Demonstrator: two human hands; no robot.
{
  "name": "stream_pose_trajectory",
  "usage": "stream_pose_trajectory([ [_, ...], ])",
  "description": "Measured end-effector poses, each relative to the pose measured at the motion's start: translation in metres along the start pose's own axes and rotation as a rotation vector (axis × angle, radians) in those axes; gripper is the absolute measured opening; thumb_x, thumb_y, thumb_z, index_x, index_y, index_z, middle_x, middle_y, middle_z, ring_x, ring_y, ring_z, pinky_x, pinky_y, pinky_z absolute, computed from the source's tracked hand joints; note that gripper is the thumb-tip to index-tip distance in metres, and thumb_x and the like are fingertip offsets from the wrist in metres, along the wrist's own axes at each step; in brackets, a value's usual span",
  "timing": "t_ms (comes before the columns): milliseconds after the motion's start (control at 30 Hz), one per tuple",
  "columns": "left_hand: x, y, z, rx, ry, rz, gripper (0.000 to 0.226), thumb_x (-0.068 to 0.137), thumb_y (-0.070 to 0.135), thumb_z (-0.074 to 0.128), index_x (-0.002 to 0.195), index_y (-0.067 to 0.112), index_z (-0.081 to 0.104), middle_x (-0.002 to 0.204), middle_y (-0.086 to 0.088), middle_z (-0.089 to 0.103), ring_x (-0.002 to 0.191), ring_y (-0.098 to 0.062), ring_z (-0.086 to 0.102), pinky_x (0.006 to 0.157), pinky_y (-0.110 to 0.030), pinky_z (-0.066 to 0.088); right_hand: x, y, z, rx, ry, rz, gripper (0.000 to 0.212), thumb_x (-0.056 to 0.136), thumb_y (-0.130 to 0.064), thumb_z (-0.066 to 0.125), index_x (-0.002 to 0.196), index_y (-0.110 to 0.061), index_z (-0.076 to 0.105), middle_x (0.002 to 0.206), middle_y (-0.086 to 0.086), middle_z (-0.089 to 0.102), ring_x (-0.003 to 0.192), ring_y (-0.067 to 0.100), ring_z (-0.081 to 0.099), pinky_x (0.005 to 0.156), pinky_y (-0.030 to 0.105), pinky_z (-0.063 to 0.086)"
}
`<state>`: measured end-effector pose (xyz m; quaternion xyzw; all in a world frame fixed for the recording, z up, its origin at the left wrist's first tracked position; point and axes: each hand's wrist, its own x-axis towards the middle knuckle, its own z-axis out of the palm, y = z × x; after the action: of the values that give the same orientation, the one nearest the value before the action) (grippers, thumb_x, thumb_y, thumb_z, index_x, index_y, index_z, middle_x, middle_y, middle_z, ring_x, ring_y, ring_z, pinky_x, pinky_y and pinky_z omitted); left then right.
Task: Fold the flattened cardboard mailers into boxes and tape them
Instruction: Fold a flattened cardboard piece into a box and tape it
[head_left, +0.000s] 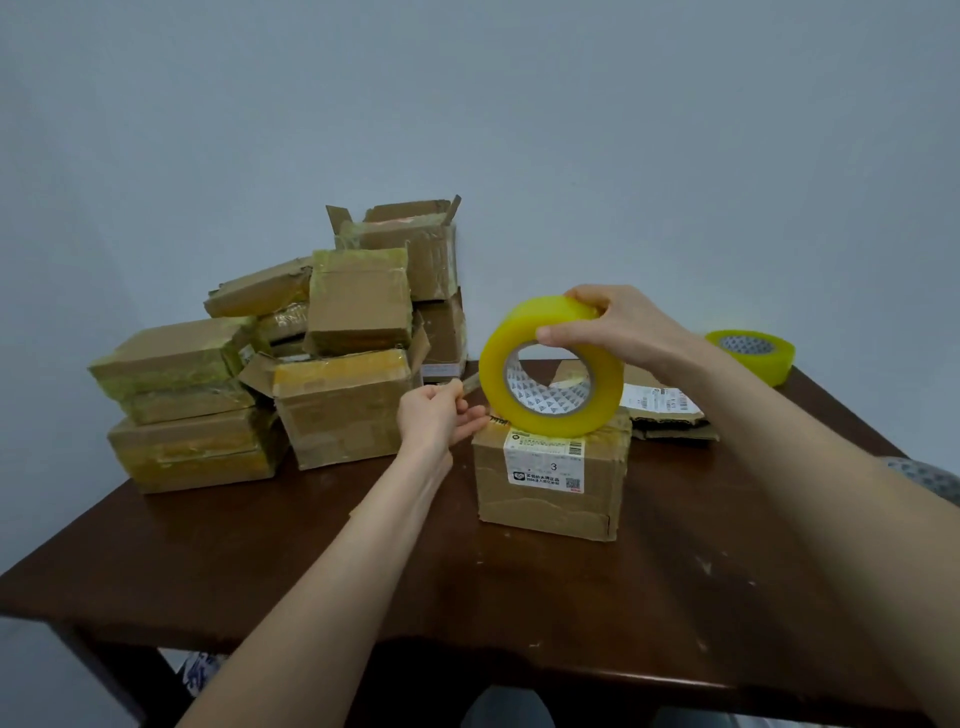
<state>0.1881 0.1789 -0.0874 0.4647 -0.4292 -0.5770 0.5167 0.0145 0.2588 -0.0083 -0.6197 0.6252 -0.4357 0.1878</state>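
Note:
A small cardboard box (550, 493) with a white shipping label stands upright near the middle of the dark wooden table (311, 561). On its top rests a big yellow tape roll (550, 415), set on edge. My right hand (618, 325) grips the roll's upper rim. Left of the roll, my left hand (441, 413) pinches the loose tape end (470, 384), pulled a short way off the roll. Flattened cardboard mailers (670, 415) lie behind the box on the right.
A pile of taped boxes (291, 364) fills the table's back left, stacked against the wall. A second yellow tape roll (753, 353) lies flat at the back right corner. The table's front edge runs close to me.

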Motion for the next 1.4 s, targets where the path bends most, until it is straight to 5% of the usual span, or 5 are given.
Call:
stream_pose_trajectory([
  [333, -0.003, -0.026, -0.022, 0.212, -0.134, -0.131, 0.020, 0.096, 0.016, 0.051, 0.076, 0.012, 0.054, 0.061, 0.001, 0.042, 0.049, -0.008, 0.038, 0.036, -0.015, 0.023, 0.008, -0.022, -0.004, -0.304, -0.025, -0.026, 0.048, 0.068, -0.047, 0.081, 0.105, -0.023, 0.064, 0.106, -0.001, 0.061, 0.098, 0.019, 0.057, 0.078, 0.032, 0.048],
  [633, -0.008, -0.036, -0.016, 0.687, -0.268, -0.245, 0.048, 0.097, 0.050, 0.039, 0.108, 0.004, 0.052, 0.076, -0.005, 0.054, 0.050, -0.012, 0.046, 0.040, -0.019, 0.033, 0.004, -0.019, 0.007, -0.325, 0.020, -0.042, 0.050, 0.068, -0.050, 0.080, 0.110, -0.028, 0.063, 0.112, -0.003, 0.059, 0.102, 0.017, 0.053, 0.078, 0.030, 0.042],
  [833, -0.013, -0.030, -0.018, 0.708, -0.217, 0.533, 0.055, 0.090, 0.024, 0.061, 0.141, 0.014, 0.043, 0.125, 0.002, 0.055, 0.106, -0.008, 0.053, 0.088, -0.021, 0.043, -0.006, -0.013, -0.006, -0.201, -0.059, 0.016, 0.055, 0.074, -0.038, 0.080, 0.122, -0.023, 0.057, 0.111, -0.002, 0.061, 0.099, 0.017, 0.058, 0.085, 0.033, 0.049],
  [1100, -0.026, -0.035, -0.009, 0.874, -0.498, 0.576, 0.055, 0.089, 0.043, 0.061, 0.135, 0.022, 0.039, 0.115, 0.011, 0.053, 0.108, -0.012, 0.053, 0.084, -0.025, 0.041, -0.033, 0.041, -0.007, 0.257, 0.015, 0.158, 0.046, 0.071, -0.015, 0.083, 0.109, -0.016, 0.058, 0.102, 0.015, 0.070, 0.096, 0.029, 0.069, 0.094, 0.051, 0.051],
  [1400, -0.018, -0.031, -0.010, 1.193, -0.519, 0.612, 0.075, 0.092, 0.057, 0.044, 0.152, 0.023, 0.016, 0.159, 0.006, 0.016, 0.143, -0.018, 0.025, 0.112, -0.042, 0.030, -0.029, 0.015, -0.039, 0.049, 0.110, 0.109, 0.028, 0.074, -0.041, 0.078, 0.091, -0.021, 0.068, 0.078, -0.003, 0.062, 0.070, 0.011, 0.059, 0.067, 0.029, 0.046],
])
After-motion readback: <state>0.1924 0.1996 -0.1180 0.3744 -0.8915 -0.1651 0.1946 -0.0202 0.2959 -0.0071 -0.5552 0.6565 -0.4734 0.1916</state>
